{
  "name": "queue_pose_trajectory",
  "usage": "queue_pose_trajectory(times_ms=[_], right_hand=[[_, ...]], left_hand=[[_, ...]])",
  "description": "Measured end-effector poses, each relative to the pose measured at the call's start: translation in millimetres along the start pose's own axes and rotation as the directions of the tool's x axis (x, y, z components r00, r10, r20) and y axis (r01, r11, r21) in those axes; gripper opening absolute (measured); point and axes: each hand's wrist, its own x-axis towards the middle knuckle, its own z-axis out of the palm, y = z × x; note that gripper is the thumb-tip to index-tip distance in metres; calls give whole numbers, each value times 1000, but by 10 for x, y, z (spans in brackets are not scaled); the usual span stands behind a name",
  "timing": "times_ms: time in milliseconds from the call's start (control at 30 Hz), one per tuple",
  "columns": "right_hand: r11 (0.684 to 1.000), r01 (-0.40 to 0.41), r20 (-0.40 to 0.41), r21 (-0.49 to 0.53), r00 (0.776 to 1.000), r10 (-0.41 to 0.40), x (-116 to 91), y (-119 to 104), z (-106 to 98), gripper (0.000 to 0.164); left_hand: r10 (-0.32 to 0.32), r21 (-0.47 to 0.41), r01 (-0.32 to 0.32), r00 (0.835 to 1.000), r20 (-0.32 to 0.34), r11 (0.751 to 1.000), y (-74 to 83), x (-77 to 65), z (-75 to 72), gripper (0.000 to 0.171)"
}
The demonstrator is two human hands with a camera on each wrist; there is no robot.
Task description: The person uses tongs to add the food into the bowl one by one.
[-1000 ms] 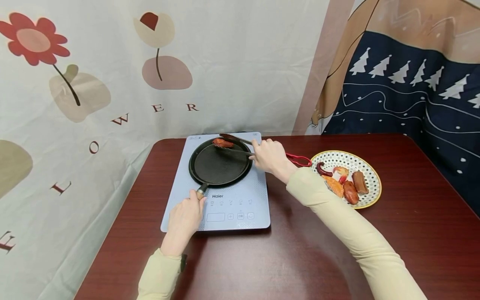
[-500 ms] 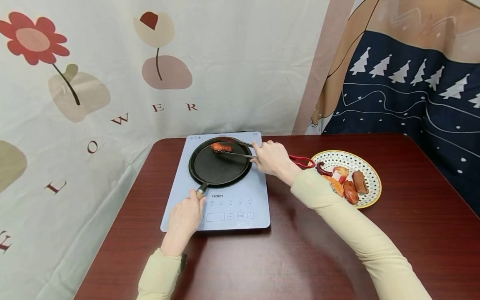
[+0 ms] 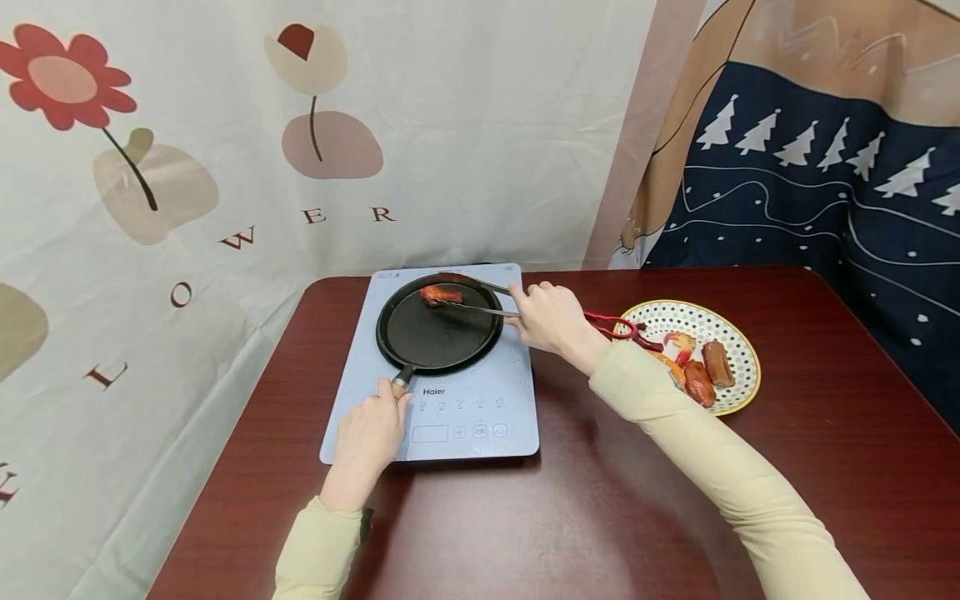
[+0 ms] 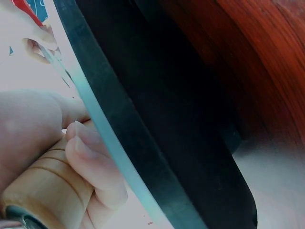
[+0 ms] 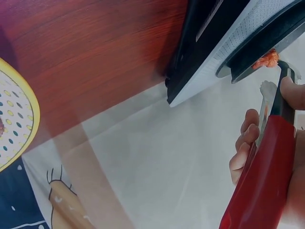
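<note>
My left hand (image 3: 369,437) grips the wooden handle (image 4: 53,183) of a round black frying pan (image 3: 435,337). Past the pan's right rim, my right hand (image 3: 551,318) holds a pair of tongs (image 3: 486,311) with red handle loops. A reddish-brown piece of food (image 3: 440,295), perhaps a chicken wing, lies toward the back of the pan. The arms of the tongs stand spread, one at its far side and one along its near side; whether they squeeze it I cannot tell. In the right wrist view, the food (image 5: 266,60) shows partly beyond the tongs' tips.
The pan stands on a pale blue induction cooker (image 3: 468,446) on a dark red wooden table (image 3: 555,533). To the right, a yellow-rimmed dotted plate (image 3: 742,392) carries several food pieces, including a sausage (image 3: 699,383). A printed cloth (image 3: 480,142) hangs behind the table.
The piece of food has shifted slightly left and nearer in the pan. My right hand and the tongs have moved a little right. My left hand keeps its place on the handle.
</note>
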Motion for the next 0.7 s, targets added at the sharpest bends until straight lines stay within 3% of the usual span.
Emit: queue_pose_trajectory(times_ms=[433,700], right_hand=[[1000,-11,-42,23,999,12,-176,107,-17,46],[998,-26,-76,52,997,30,-431,346,-69,47]], left_hand=[[-7,-8,7,1000,14,1000,-6,-1,-18,29],[-2,-8,2,1000,19,1000,3,0,-28,29]])
